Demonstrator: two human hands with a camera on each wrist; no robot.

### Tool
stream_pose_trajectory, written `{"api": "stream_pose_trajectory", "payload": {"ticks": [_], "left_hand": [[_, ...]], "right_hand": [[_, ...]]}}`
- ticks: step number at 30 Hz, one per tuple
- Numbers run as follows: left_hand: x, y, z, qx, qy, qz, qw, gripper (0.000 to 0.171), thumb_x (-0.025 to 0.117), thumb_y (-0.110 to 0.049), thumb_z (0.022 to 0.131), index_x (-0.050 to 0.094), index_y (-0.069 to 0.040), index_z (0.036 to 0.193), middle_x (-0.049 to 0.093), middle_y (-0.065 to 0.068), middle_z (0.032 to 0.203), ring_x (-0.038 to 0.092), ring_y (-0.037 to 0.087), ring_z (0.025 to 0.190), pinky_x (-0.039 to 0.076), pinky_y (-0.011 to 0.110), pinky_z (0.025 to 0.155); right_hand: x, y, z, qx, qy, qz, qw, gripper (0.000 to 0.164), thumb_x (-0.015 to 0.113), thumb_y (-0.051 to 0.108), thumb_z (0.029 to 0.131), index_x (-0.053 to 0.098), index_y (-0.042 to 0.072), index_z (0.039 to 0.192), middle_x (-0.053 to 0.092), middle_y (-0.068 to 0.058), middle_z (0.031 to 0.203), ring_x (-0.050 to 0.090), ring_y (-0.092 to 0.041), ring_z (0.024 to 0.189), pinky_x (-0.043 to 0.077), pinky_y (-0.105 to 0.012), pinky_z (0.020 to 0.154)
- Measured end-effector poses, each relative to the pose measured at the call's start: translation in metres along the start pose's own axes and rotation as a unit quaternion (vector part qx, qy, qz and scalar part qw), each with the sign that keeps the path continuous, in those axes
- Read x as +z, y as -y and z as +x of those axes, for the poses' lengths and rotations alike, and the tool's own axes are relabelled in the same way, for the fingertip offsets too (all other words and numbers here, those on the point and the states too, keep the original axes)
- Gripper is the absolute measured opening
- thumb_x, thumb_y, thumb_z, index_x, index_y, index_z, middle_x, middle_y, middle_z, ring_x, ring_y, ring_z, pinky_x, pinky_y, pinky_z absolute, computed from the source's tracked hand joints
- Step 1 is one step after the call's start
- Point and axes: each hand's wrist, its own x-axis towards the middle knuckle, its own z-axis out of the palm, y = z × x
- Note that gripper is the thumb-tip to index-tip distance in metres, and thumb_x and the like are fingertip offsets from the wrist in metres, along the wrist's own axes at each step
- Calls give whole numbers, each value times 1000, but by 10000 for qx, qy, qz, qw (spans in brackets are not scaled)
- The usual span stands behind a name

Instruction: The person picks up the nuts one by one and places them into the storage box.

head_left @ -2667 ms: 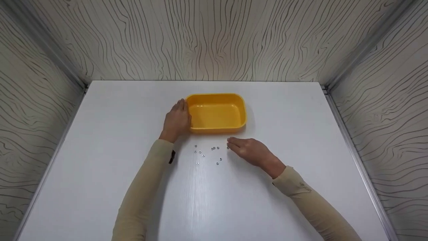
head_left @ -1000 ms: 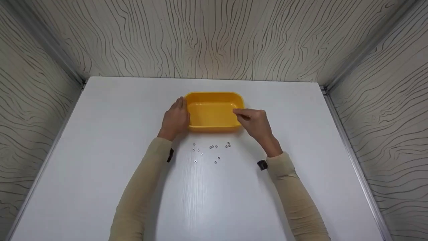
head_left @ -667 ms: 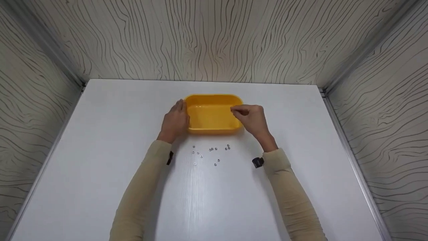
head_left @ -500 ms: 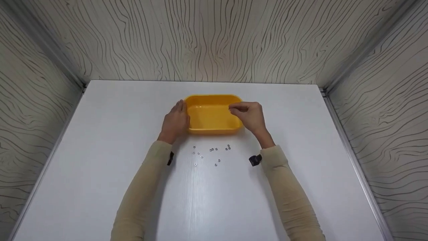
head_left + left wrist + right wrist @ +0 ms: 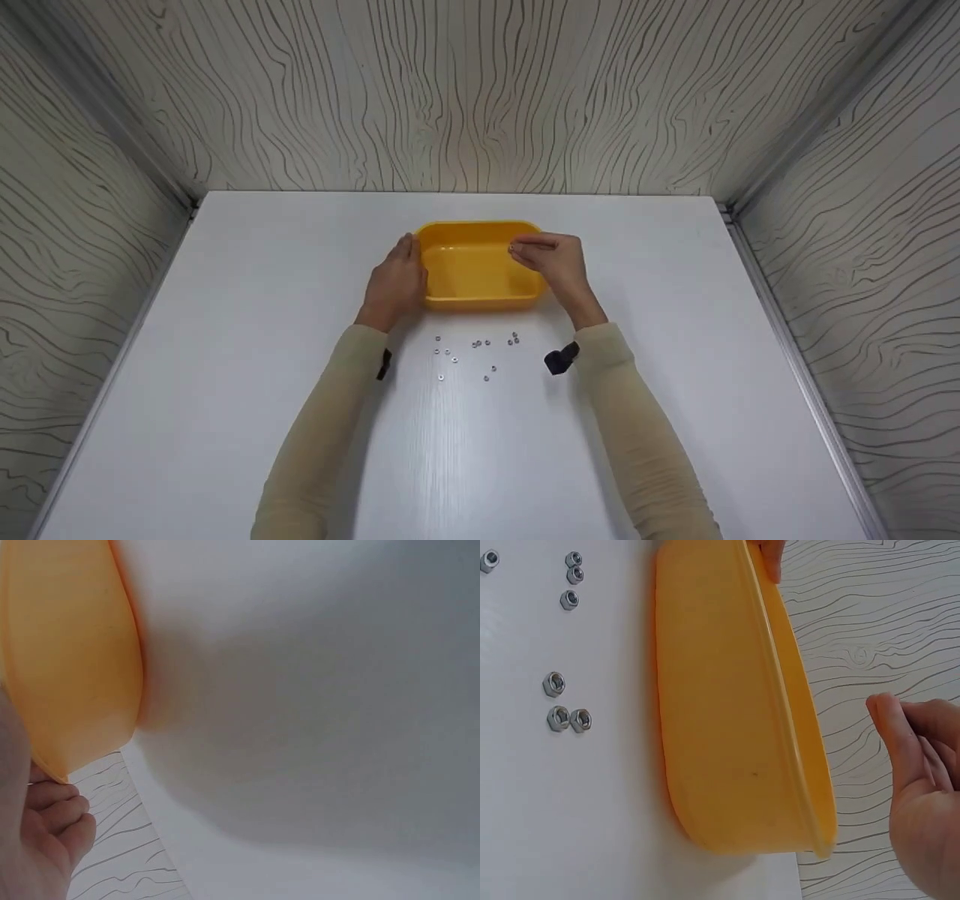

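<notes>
A yellow plastic tub point(image 5: 480, 304) stands on the white table. My left hand point(image 5: 394, 285) grips its left rim; in the left wrist view the curled fingers point(image 5: 64, 811) are at that rim. Over the right part of the tub my right hand point(image 5: 557, 266) pinches a tiny metallic piece, apparently a hex nut point(image 5: 511, 248), between thumb and fingertips. In the right wrist view the pinched fingertips hide it, beyond the tub's rim. Several loose hex nuts point(image 5: 569, 600) lie scattered on the table in front of the tub.
The white tabletop point(image 5: 247, 300) meets a wood-grain patterned wall point(image 5: 465, 97) at the back, with similar panels at both sides. A dark wrist-worn device point(image 5: 559, 358) shows under the right wrist.
My right hand has risen from beside the nuts to above the tub, then drifted slightly left over it. The left hand keeps its place on the rim. The head view has shifted slightly.
</notes>
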Motion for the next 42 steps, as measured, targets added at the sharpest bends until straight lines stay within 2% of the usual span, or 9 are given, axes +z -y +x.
{"api": "stream_pose_trajectory", "payload": {"ticks": [6,13,22,31,36,42], "left_hand": [[1,-1,0,27,-79,69,9999,61,44,-24,111,30,7,161,37,26,167,45,37,153,44,48,123],[1,-2,-1,-3,-7,-27,10000,62,41,-25,112,26,6,163,34,25,169,41,37,155,40,48,127],[2,0,-4,92,-80,-111,9999,61,41,-23,112,25,6,164,33,26,169,41,38,155,39,48,127],[3,-1,-2,100,-256,-44,9996,59,43,-22,111,29,7,162,38,24,167,43,36,155,41,46,126],[4,-1,-2,151,-275,-16,9995,60,44,-22,111,30,7,161,38,25,167,44,36,154,42,46,124],[4,1,-2,249,-355,47,9990,59,45,-20,111,31,8,161,39,26,165,46,38,152,45,48,123]], "right_hand": [[1,-6,7,371,-236,275,9987,34,72,-1,96,68,-13,127,76,-14,111,79,-14,97,64,-26,92],[3,-10,11,624,-336,168,9973,36,71,2,97,67,-10,131,74,-15,117,78,-14,101,64,-24,92],[9,-13,15,792,-471,-32,9957,32,72,4,97,72,-6,128,75,-20,124,78,-16,103,64,-23,90],[14,-14,15,392,-524,135,9978,28,74,0,95,72,-9,121,78,-18,112,79,-17,98,65,-26,89],[15,-13,14,443,-655,-18,9969,34,77,6,94,71,-7,126,78,-13,111,79,-16,100,65,-25,89],[16,-9,12,398,-604,-138,9973,33,76,7,95,71,-6,125,77,-13,113,78,-17,101,65,-25,91]]}}
